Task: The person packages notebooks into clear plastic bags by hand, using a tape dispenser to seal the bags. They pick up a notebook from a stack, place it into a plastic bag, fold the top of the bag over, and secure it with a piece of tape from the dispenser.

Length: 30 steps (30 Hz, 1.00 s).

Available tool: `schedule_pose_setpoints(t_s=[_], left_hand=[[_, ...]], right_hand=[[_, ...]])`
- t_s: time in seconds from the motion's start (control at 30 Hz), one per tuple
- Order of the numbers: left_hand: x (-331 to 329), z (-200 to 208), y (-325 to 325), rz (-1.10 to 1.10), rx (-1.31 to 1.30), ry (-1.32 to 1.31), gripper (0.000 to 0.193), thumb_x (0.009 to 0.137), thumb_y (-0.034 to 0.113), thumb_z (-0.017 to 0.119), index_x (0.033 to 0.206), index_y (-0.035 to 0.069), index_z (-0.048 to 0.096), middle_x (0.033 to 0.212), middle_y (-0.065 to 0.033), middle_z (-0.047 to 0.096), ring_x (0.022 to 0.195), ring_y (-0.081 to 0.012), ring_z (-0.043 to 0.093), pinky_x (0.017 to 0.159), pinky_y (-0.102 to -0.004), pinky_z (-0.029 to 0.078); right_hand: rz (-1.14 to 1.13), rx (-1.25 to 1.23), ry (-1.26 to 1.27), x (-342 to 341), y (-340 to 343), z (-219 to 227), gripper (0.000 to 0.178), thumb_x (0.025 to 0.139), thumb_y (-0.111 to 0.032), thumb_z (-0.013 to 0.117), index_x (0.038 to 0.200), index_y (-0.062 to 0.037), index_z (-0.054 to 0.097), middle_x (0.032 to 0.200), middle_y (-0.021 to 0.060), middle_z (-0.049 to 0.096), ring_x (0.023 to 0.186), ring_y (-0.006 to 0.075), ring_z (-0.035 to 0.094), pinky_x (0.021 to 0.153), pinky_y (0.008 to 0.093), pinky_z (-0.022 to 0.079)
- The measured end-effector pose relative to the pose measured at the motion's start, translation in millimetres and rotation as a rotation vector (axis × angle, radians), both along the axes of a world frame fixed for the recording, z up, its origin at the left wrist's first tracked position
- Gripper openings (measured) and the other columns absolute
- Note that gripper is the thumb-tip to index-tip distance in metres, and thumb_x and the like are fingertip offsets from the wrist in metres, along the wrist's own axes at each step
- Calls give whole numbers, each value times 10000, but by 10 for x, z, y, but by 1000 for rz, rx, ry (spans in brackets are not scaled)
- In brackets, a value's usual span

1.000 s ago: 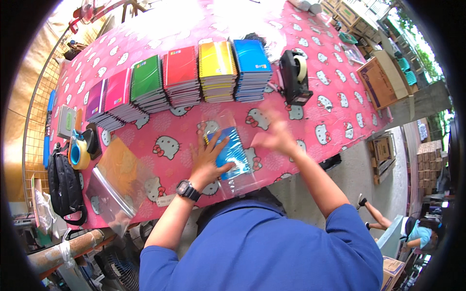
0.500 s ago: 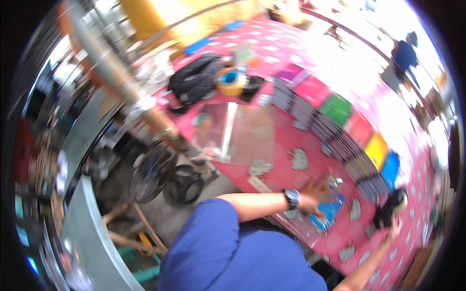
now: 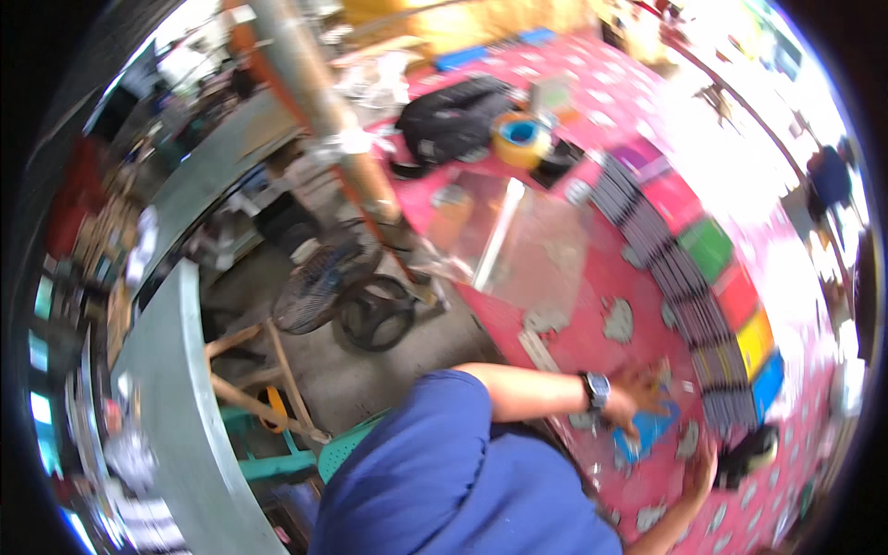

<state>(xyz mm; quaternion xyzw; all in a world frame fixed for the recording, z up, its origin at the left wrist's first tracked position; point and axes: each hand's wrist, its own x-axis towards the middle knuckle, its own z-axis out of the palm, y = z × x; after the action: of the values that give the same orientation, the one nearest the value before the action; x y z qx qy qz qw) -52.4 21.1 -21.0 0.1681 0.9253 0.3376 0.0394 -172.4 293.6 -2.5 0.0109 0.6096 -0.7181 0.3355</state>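
Note:
My left hand [image 3: 636,400], with a watch on its wrist, lies over a flat blue item [image 3: 647,433], perhaps a notebook, with shiny clear plastic about it. Its fingers are spread and press down on it. To the right, my right hand [image 3: 703,467] is raised just off the table with its fingers stretched out, holding nothing. Beside it sits a black object with a pale part [image 3: 751,455], too blurred to name. A curved row of notebook stacks stands beyond my hands, among them a blue-covered stack [image 3: 768,384] and a yellow-covered stack [image 3: 754,342].
The table wears a pink patterned cover [image 3: 564,342]. Clear plastic sheets [image 3: 546,250] lie on it with a white strip across. A black bag [image 3: 453,120] and a roll of tape [image 3: 518,139] sit farther back. A post [image 3: 356,157] and a fan [image 3: 319,287] stand left.
The view has swung, so the scene sits farther right and is tilted. My right hand has moved from the black object toward the blue item. My left hand stays on the blue item.

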Motion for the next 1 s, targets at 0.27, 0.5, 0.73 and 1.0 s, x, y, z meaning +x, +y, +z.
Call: schedule_pose_setpoints(t_s=[0.27,0.5,0.73,1.0], left_hand=[[-31,45,-74,115,-33,-64,1012,633,523,716,1450,228,196,1503,-24,209,1398,-334,-50,1000,-712,61],[-58,-3,-18,41,-34,-112,1083,604,460,766,1460,193,158,1480,-48,266,1403,-318,-28,1014,-692,9],[540,-356,-165,244,793,-155,652,738,-61,408,1380,23,337,1397,-193,371,1251,-298,421,1050,-348,318],[256,311,-253,177,173,341,669,627,-55,686,1240,16,428,1247,-118,412,958,-247,565,846,-331,494]], right_hand=[[187,214,242,357,-1105,613,277,755,-131,733,824,-120,465,675,-30,533,572,51,537,448,177,318],[384,1410,636,661,-1059,521,634,575,-548,762,833,18,639,828,206,658,800,335,645,728,407,505],[88,268,232,1154,-378,-168,506,782,-31,591,1264,-27,435,1025,164,625,860,181,616,730,315,505],[100,540,735,1162,-668,247,861,669,-128,781,1400,-88,329,1320,127,412,1151,197,461,889,306,447]])
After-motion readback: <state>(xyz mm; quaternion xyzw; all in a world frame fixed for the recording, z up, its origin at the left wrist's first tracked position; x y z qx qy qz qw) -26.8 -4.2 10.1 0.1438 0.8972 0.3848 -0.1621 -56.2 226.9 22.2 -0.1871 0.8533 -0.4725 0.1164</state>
